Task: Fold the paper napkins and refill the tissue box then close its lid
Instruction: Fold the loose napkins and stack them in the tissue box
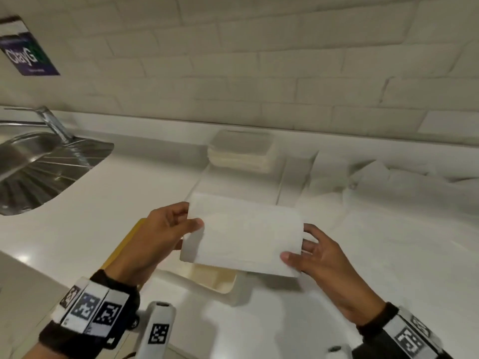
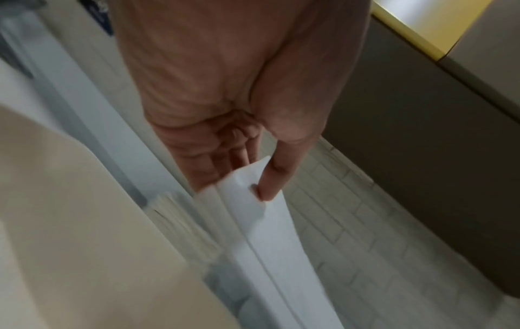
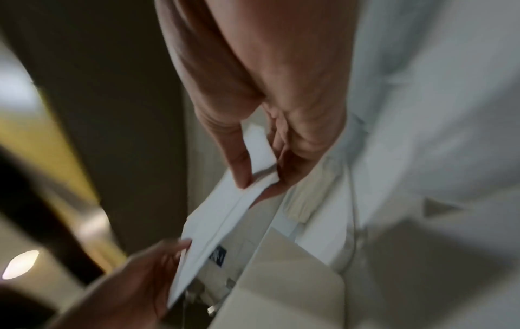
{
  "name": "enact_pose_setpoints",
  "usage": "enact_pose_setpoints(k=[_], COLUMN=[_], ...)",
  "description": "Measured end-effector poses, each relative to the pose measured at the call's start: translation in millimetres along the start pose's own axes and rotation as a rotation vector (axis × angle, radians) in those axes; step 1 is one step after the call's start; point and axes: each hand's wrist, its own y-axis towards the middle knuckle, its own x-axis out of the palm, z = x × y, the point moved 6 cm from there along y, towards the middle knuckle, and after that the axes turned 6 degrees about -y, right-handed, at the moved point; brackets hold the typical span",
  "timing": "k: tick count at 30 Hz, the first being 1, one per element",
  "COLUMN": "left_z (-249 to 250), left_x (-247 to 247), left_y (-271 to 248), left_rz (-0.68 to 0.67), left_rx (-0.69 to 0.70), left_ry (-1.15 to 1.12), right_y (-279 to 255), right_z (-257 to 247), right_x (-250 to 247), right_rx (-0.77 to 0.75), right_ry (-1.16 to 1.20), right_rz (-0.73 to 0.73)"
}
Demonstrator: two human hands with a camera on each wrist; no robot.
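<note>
napkin (image 1: 243,234), a white paper one folded to a rectangle, is held in the air above the white counter (image 1: 103,229), over an open cream tissue box (image 1: 215,283) that sits near the counter's front edge. going from the left: a steel sink (image 1: 39,172) with its tap (image 1: 55,126) is set into the counter at the far left, under a dark blue sticker (image 1: 28,54) on the tiled wall (image 1: 285,60). the left hand (image 1: 160,237) pinches the napkin's left edge, thumb on top and fingers beneath; the left wrist view shows the thumb pressed on the paper's corner. in the middle, behind the napkin, a stack of folded napkins (image 1: 241,151) rests against the wall, with a white lid-like piece (image 1: 295,177) just beside it. the right hand (image 1: 318,257) pinches the napkin's right edge, thumb on the near corner and fingers curled behind it. farther right, a loose heap of unfolded napkins (image 1: 383,182) lies on the counter. both wrists wear black bands with printed marker tags.
</note>
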Motion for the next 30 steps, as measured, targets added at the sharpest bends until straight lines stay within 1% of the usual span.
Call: enact_pose_setpoints(k=[2, 4, 6, 8, 10, 12, 14, 17, 19, 21, 25, 27, 30], left_z=[-11.0, -17.9, -20.2, -21.2, -27.0, -35.7, -44.6, -51.5, -57.9, -63.1, -64.0, -65.0, -71.0], left_x=[-26.0, -50.1, -69.3, -82.7, -87.7, -87.6, -88.3, -91.7, -92.7, -92.6, -88.6, -84.6, -74.8], left_y=[5.9, 11.9, 15.9, 18.9, 22.5, 27.4, 32.2, 39.1, 42.6, 46.3, 54.1, 55.4, 54.6], left_rz=[0.062, 0.12, 0.169, 0.196, 0.16, 0.097, 0.045, 0.007, -0.046, -0.096, -0.113, -0.122, -0.169], left_rx=[0.007, 0.04, 0.068, 0.091, 0.096, 0.088, 0.084, 0.084, 0.036, -0.02, -0.062, -0.084, -0.134], left_ry=[0.102, 0.207, 0.297, 0.364, 0.419, 0.515, 0.641, 0.788, 0.842, 0.849, 0.888, 0.919, 0.994], right_y=[8.4, 19.2, 31.5, 42.0, 47.4, 47.0, 43.6, 45.0, 49.8, 54.1, 57.9, 58.3, 57.2], right_z=[-7.2, -14.5, -21.6, -30.6, -33.5, -31.2, -28.7, -27.9, -22.8, -19.6, -18.2, -22.2, -34.4], right_x=[19.7, 43.6, 63.8, 79.5, 90.3, 100.7, 108.4, 119.8, 124.0, 123.7, 119.6, 117.1, 112.0], right_rx=[-0.049, -0.09, -0.143, -0.206, -0.269, -0.289, -0.257, -0.232, -0.217, -0.209, -0.18, -0.19, -0.237], right_ry=[-0.164, -0.259, -0.319, -0.44, -0.634, -0.893, -1.178, -1.388, -1.429, -1.424, -1.321, -1.263, -1.199], right_rz=[-0.009, -0.022, -0.007, 0.039, 0.069, 0.036, 0.004, -0.096, -0.15, -0.159, -0.194, -0.18, -0.118])
